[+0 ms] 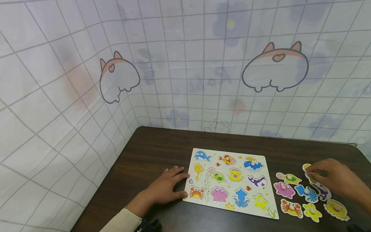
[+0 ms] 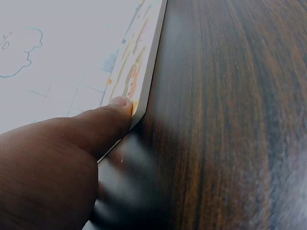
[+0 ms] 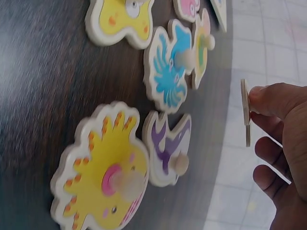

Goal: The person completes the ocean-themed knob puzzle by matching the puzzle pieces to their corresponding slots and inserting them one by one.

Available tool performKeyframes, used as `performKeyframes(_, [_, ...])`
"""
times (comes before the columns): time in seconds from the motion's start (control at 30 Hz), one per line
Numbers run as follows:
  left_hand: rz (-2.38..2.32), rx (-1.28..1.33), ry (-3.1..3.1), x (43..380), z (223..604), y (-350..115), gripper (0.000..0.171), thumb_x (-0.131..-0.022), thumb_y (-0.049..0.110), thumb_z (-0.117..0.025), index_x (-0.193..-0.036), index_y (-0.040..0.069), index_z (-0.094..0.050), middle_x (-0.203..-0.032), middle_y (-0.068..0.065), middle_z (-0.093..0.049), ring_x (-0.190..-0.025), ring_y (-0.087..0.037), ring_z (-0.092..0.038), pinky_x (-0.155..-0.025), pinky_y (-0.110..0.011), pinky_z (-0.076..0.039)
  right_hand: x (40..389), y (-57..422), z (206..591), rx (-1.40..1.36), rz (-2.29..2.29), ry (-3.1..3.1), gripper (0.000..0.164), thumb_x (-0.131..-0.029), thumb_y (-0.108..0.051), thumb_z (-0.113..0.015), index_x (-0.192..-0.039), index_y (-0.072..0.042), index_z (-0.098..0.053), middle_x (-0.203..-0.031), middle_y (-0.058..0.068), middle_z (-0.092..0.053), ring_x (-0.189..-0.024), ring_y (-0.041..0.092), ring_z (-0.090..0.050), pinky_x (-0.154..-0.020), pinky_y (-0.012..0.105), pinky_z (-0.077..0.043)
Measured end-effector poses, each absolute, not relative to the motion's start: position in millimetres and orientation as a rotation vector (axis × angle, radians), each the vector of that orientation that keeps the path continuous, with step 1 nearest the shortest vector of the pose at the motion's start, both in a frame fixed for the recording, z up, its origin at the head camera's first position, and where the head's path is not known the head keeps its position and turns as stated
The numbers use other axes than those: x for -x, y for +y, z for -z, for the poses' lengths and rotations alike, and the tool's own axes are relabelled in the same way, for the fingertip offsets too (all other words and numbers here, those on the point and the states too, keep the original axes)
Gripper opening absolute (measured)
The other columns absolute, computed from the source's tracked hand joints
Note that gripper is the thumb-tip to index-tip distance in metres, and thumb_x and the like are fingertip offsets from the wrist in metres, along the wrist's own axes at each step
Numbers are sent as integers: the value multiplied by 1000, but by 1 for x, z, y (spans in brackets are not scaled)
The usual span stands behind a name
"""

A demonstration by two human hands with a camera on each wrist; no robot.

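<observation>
Thin yellow wooden piece, pinched

Right hand pinches it above the dark wood-grained desk; probably light and stiff, it suits an edge hold. Left hand, fingers spread, touches the cream rectangular board.

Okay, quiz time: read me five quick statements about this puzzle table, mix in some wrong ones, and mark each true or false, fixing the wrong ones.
1. The left hand touches the edge of the puzzle board. True.
2. Both hands are empty. False: the right hand pinches a small piece.
3. In the head view, the loose crab piece lies left of the loose star piece. True.
4. Every loose piece is pink. False: the loose squid piece is blue, for one.
5. The loose yellow octopus piece has a knob. True.
</observation>
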State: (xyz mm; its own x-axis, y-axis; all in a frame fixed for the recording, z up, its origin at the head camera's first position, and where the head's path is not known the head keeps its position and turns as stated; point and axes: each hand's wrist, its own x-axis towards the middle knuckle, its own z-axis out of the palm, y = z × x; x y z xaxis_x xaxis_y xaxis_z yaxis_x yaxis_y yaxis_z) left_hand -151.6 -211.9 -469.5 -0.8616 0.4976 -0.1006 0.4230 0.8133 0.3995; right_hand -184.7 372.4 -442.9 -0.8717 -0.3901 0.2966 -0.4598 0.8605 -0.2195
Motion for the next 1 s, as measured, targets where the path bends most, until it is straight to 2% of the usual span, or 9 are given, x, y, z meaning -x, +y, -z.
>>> performKeyframes(0.27, [-544,-727,2802,152,470,-213,69,-93,60,-67,-152,28,-50,-163,-6,-36,-152,-33,-27,-121,-58,-21,184,351,434,-600,-459,-2876,16,-80,-10,-86,-88,-20,-77,-90,-5,-66,-94,35,-60,-76,57,-50])
performKeyframes(0.47, [-539,-722,2810,151,471,-213,69,-93,60,-67,-152,28,-50,-162,-6,-37,-152,-33,-27,-121,-59,-21,185,342,430,-628,-487,-2873,15,-82,-13,-86,-89,-22,-78,-90,-9,-66,-97,34,-60,-77,57,-52])
performKeyframes(0.83, [-537,-725,2814,152,472,-213,69,-93,62,-66,-152,29,-50,-163,-5,-36,-152,-32,-27,-121,-58,-21,188,323,427,-689,-473,-2845,14,-85,-20,-86,-95,-26,-78,-90,-20,-62,-93,18,-59,-71,43,-54])
performKeyframes(1.0, [-540,-716,2808,152,471,-212,69,-93,61,-66,-152,29,-50,-163,-5,-36,-152,-32,-26,-121,-58,-20,190,313,427,-740,-497,-2821,15,-85,-21,-86,-95,-27,-77,-89,-22,-60,-92,16,-58,-69,40,-53])
